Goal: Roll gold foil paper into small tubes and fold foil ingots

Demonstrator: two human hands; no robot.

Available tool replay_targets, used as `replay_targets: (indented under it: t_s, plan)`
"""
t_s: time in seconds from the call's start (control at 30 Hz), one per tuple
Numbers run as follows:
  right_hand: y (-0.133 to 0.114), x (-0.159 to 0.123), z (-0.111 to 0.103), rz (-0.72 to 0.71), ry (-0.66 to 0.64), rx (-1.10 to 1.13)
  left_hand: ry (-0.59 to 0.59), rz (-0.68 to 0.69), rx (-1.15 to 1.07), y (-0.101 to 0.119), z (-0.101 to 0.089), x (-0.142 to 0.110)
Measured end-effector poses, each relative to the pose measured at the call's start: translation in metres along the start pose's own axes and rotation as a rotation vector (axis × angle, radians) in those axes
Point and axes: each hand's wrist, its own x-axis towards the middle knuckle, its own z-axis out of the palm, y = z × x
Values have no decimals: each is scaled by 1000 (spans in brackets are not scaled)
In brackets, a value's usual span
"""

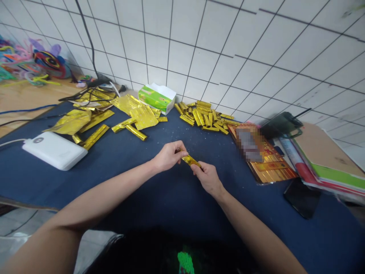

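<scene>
A roll of gold foil paper [189,159] is held between my two hands over the middle of the dark blue table cover [171,205]. My left hand [170,155] pinches its far left end, fingers closed. On the near right end, my right hand [209,176] is closed with the thumb lying on top. Beyond my hands, by the wall, lies a pile of similar gold rolls [203,117]. Flat sheets of gold paper [144,116] and a few more rolls [137,132] lie to the left of that pile.
A white power bank [55,150] with a cable sits at left. A green tissue box [156,98] stands against the tiled wall [182,38]. On the right are a packet with gold strips [270,163], a black phone [302,198], a dark mug [282,125] and stacked folders [327,156].
</scene>
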Motion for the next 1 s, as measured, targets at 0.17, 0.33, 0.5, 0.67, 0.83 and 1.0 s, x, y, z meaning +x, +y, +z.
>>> replay_targets:
  t_s: [0.17, 0.33, 0.5, 0.67, 0.83, 1.0]
  plan:
    - [-1, 0, 0, -40, 37, -73, 17, -22, -44, -1, 0, 2]
    - [1, 0, -1, -43, -18, -76, -37, -20, -16, -2, 0, 1]
    - [-1, -2, -1, -57, -24, -82, -137, -44, -45, 5, 5, -4]
    - [-1, -3, 2, -163, 110, -125, -70, -158, -246, 5, 4, 0]
    - [6, -1, 5, -214, 158, -180, -85, -174, -224, 2, 4, 2]
    - [6, 0, 7, -202, 134, -147, 19, -133, -97, 4, 8, -2]
